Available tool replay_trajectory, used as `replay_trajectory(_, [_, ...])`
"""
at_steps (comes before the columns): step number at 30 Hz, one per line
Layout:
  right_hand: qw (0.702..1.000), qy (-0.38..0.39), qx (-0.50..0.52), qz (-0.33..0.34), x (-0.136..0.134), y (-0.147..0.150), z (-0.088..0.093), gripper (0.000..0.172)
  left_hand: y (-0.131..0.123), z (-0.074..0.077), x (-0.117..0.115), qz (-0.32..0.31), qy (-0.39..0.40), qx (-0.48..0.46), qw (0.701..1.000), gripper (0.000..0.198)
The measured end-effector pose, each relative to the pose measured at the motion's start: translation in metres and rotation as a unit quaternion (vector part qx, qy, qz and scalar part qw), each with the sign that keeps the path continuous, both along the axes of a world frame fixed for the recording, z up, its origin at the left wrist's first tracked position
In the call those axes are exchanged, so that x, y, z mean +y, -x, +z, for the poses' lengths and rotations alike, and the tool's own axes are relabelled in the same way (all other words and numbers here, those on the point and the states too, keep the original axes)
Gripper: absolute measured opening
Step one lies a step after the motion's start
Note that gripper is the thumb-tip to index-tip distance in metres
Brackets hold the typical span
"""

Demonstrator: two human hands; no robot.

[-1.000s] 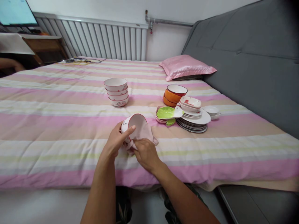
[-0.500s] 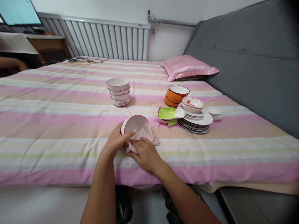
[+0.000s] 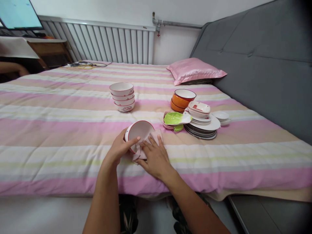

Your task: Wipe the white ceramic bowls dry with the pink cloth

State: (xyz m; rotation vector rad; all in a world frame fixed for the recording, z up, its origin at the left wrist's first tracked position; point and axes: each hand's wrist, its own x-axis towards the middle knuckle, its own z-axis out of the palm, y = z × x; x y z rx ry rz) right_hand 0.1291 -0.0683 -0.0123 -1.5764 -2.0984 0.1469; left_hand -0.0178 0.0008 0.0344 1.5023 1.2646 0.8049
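A white bowl with a red rim (image 3: pixel 140 129) is tilted near the bed's front edge, its opening facing me. My left hand (image 3: pixel 121 146) grips its left side, thumb over the rim. A pale pink cloth (image 3: pixel 158 134) lies over the bowl's lower right rim. On the cloth rests my right hand (image 3: pixel 154 155), fingers spread and pointing at the bowl. Beyond them stands a stack of several white bowls (image 3: pixel 122 97).
To the right are orange bowls (image 3: pixel 181 100), green leaf-shaped dishes (image 3: pixel 174 118), stacked plates (image 3: pixel 211 125) and small white dishes (image 3: pixel 222 116). A pink pillow (image 3: pixel 196 71) lies behind. Cables (image 3: pixel 94 64) lie at the far left, near another person's arm (image 3: pixel 12 67).
My right hand has opened its fingers and moved slightly up and right over the cloth. The cloth is more spread out. My left hand keeps its hold on the bowl.
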Motion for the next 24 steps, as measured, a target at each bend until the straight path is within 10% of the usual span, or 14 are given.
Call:
replay_trajectory(10, [0.995,-0.085,0.053,0.018,-0.0032,-0.0007,0.0056,0.047,0.0002,-0.0009,0.0003,0.01,-0.001,-0.011,1.0,0.067])
replay_trajectory(24, [1.0,-0.018,0.023,-0.003,-0.0031,0.0078,0.0007,0.061,-0.0024,-0.0015,0.0001,0.015,0.002,-0.015,1.0,0.066])
